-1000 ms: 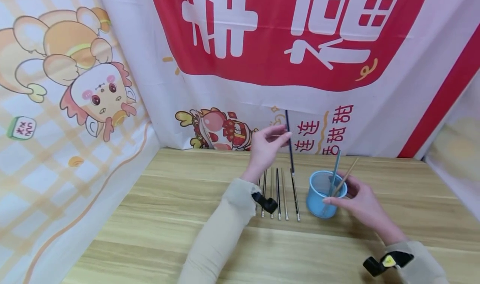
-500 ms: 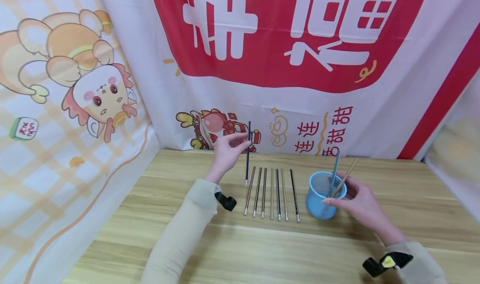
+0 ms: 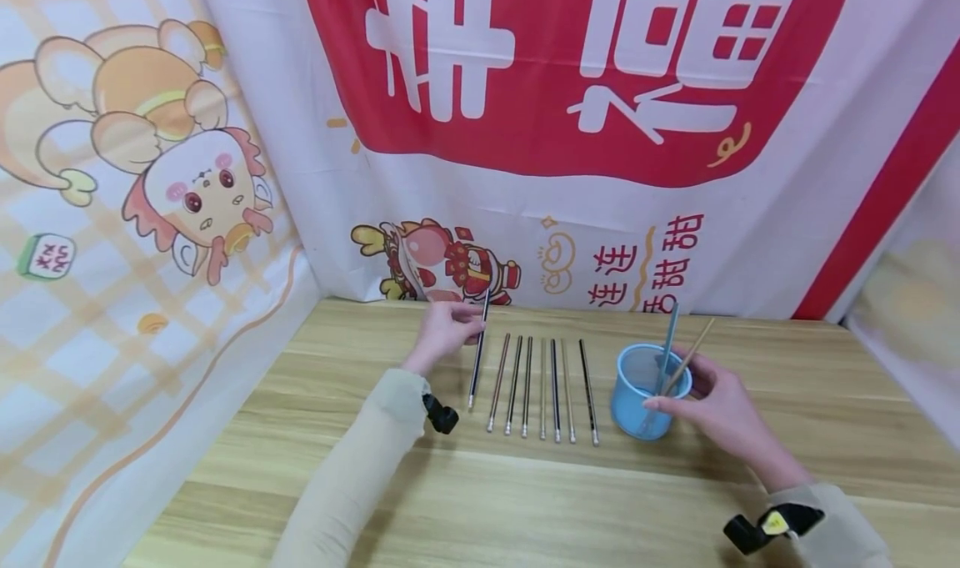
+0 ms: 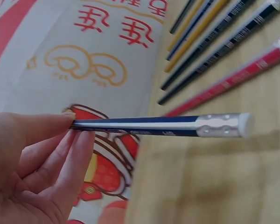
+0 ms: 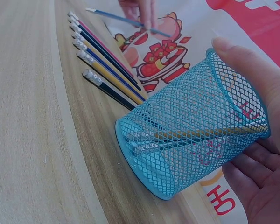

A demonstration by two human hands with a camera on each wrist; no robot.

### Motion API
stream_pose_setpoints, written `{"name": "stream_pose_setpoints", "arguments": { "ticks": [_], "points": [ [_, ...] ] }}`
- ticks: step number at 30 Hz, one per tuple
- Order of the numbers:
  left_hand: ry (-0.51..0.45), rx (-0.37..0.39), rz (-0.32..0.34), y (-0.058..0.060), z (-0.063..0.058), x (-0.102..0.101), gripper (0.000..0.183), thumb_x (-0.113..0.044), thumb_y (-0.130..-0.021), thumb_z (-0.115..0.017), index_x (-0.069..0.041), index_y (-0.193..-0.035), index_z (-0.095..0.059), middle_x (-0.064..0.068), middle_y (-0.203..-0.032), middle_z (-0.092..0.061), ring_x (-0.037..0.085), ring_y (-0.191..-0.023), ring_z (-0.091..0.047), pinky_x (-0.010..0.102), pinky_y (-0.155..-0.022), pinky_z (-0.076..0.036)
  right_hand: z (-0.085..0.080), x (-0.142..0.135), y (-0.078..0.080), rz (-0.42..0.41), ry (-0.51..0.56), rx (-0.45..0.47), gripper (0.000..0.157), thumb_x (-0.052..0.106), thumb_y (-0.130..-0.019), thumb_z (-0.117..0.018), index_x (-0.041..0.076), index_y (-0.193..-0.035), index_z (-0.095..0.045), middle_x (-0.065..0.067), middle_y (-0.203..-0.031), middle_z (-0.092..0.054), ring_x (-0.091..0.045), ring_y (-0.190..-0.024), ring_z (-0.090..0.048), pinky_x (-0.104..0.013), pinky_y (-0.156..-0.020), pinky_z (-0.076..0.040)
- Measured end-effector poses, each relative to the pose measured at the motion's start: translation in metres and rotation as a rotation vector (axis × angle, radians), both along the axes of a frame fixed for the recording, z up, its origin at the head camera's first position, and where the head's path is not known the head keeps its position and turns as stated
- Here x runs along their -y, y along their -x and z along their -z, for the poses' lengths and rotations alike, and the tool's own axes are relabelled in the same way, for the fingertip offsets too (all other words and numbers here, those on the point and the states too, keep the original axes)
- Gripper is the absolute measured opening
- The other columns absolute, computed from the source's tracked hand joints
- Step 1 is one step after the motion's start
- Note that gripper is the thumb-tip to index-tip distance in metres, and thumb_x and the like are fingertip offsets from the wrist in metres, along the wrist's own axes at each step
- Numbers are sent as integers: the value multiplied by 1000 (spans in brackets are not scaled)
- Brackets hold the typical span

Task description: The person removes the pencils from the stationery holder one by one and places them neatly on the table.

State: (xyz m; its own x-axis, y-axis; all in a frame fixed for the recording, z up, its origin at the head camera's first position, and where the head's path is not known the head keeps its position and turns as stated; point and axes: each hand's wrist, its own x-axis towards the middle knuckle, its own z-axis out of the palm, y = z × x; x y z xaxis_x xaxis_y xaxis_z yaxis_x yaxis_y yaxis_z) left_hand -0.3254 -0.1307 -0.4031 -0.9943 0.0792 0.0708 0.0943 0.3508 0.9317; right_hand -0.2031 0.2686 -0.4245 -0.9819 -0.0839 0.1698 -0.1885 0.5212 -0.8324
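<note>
My left hand (image 3: 442, 331) pinches a dark blue pencil (image 4: 144, 126) between thumb and fingers, its white eraser end tilted down toward the table. This pencil is just left of a row of several pencils lying side by side, a red one (image 4: 233, 81) nearest to it. On the right, my right hand (image 3: 720, 397) grips a blue mesh pencil cup (image 5: 186, 121), thumb at the rim and fingers round the far side. Two pencils stand in the cup, a teal one (image 3: 669, 343) and a yellow-brown one (image 3: 697, 344), eraser ends at the bottom.
The wooden table (image 3: 525, 510) meets a hanging white cloth (image 3: 420, 176) with red print at its back edge. A patterned cloth (image 3: 150, 343) borders the left side. At the row's right end, a black pencil (image 3: 588, 393) lies nearest the cup.
My left hand has carried the blue pencil leftward from near the cup, past the row, then lowered it toward the table. My right hand has stayed on the cup.
</note>
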Motion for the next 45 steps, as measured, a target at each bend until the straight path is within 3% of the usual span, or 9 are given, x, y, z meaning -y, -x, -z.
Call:
{"name": "stream_pose_setpoints", "arguments": {
  "ticks": [8, 15, 28, 45],
  "points": [
    [0, 107, -21, 6, 30, 1, 27, 1, -86, -79, -1, -113, -75, 12, -90, -74, 23, -71, -72, 33, -67, -63, 1, 0, 1, 0, 9, -6, 90, 33, -84, -87, -3, -152, -40, -26, -137, -58, -40, -121, -59, -8, -89, -45],
    [24, 182, -31, 8, 44, -4, 29, 3, -82, -81, 1, -110, -75, 12, -90, -74, 21, -70, -73, 30, -64, -63, -1, 1, 2, -6, 6, -16, 90, 32, -84, -87, -3, -152, -39, -26, -137, -57, -41, -121, -58, -8, -89, -45],
    [158, 149, -94, 4, 44, -17, 24, 4, -80, -84, 0, -103, -77, 12, -94, -73, 17, -66, -72, 25, -59, -61, 0, 1, 1, 1, 3, 1, 91, 33, -84, -87, -3, -152, -39, -27, -137, -57, -41, -121, -58, -8, -89, -45],
    [151, 140, -90, 3, 40, -14, 27, -4, -82, -85, 0, -107, -76, 12, -94, -74, 20, -70, -72, 27, -62, -61, 0, 2, 2, 11, 6, 18, 94, 35, -83, -87, -1, -154, -38, -26, -138, -56, -40, -122, -58, -9, -89, -45]
  ]
}}
